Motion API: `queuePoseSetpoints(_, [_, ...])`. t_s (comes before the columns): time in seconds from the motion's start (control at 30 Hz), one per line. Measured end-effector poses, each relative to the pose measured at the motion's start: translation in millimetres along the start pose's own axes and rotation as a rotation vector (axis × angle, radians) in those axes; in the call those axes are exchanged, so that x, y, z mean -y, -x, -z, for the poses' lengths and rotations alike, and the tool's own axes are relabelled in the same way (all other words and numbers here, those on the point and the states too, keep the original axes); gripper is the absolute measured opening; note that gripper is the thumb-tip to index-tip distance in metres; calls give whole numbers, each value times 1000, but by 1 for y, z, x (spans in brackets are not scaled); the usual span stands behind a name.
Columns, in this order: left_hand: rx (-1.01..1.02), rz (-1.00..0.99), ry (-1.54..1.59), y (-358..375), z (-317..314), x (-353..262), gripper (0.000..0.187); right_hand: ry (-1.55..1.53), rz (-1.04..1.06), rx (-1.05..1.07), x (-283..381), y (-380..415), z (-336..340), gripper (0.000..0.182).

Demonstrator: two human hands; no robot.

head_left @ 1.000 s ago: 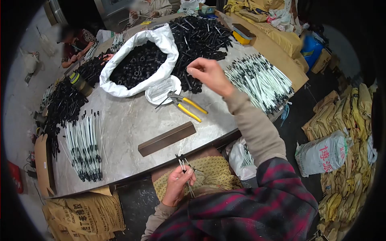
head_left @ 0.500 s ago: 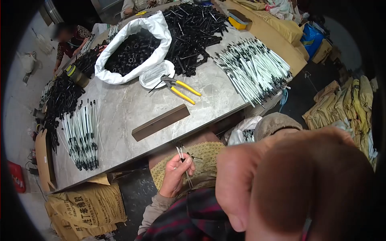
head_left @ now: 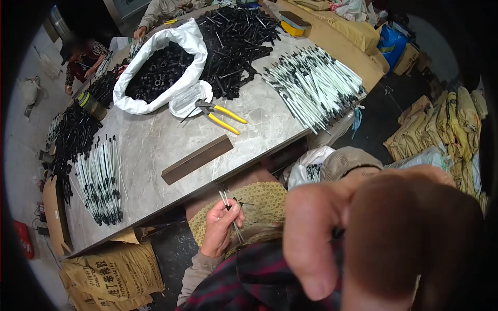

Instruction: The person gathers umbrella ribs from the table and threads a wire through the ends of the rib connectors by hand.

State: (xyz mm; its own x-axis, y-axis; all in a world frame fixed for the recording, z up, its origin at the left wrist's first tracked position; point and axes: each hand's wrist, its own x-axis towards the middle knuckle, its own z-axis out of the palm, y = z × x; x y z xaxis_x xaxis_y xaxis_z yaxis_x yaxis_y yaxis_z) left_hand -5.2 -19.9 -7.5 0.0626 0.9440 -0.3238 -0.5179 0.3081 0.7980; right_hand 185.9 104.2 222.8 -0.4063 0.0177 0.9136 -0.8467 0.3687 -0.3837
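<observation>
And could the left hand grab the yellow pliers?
Probably, with a stretch: nothing covers the pliers, though the brown bar lies partly between. But the left hand holds thin sticks.

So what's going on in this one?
A seated person's left hand pinches a few thin rods above their lap. Their right hand is raised close to the camera, too blurred to tell if it holds anything. On the table lie a brown bar, yellow-handled pliers, an open white sack of black parts and two spreads of pale, black-fitted rods, one left, one right. Two other people are across the table.
</observation>
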Motion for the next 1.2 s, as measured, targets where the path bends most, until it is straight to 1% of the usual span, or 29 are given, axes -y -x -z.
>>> queuePoseSetpoints(0.1, [-9,11,-13,0,-1,-1,15,23,44,-46,6,4,14,12])
queuePoseSetpoints(0.13, [-18,16,-2,0,-1,0,14,51,57,-109,6,9,23,13])
queuePoseSetpoints(0.2, [-4,-29,-24,0,-4,-3,17,159,35,-301,0,27,44,13])
queuePoseSetpoints(0.23, [16,-38,-29,0,0,-2,20,283,-77,-432,-6,41,55,13])
queuePoseSetpoints(0.27, [21,-35,-33,0,0,-4,23,508,-355,-561,-9,59,67,13])
queuePoseSetpoints(0.3, [25,-33,-39,2,0,-8,26,651,-664,-644,-15,68,72,14])
queuePoseSetpoints(0.37, [35,-41,-52,3,-2,-13,29,992,-898,-460,-47,120,104,15])
queuePoseSetpoints(0.43, [48,-64,-61,5,-3,-15,29,1498,-980,-259,-74,174,124,22])
queuePoseSetpoints(0.53, [103,-92,-49,6,-1,-16,28,1964,-991,21,-94,218,139,26])
queuePoseSetpoints(0.63, [67,-84,-49,6,-1,-16,26,2094,-1009,-68,-105,230,142,32])
queuePoseSetpoints(0.67, [62,-86,-50,6,-1,-16,26,2057,-1064,-106,-106,231,144,37])
queuePoseSetpoints(0.77, [51,-83,-50,5,-1,-14,24,1941,-1158,-169,-104,230,151,38])
queuePoseSetpoints(0.87, [49,-78,-46,5,-3,-15,23,1903,-1245,-144,-103,231,159,39])
queuePoseSetpoints(0.97, [45,-76,-43,6,-3,-13,22,1856,-1337,-169,-105,229,162,36])
queuePoseSetpoints(1.07, [32,-71,-36,7,-2,-12,22,1822,-1357,-121,-106,231,168,33])
queuePoseSetpoints(1.17, [17,-68,-38,8,-2,-13,22,1637,-1421,-210,-96,221,177,32])
queuePoseSetpoints(1.2, [10,-71,-41,9,-2,-13,23,1670,-1340,-245,-96,222,178,34])
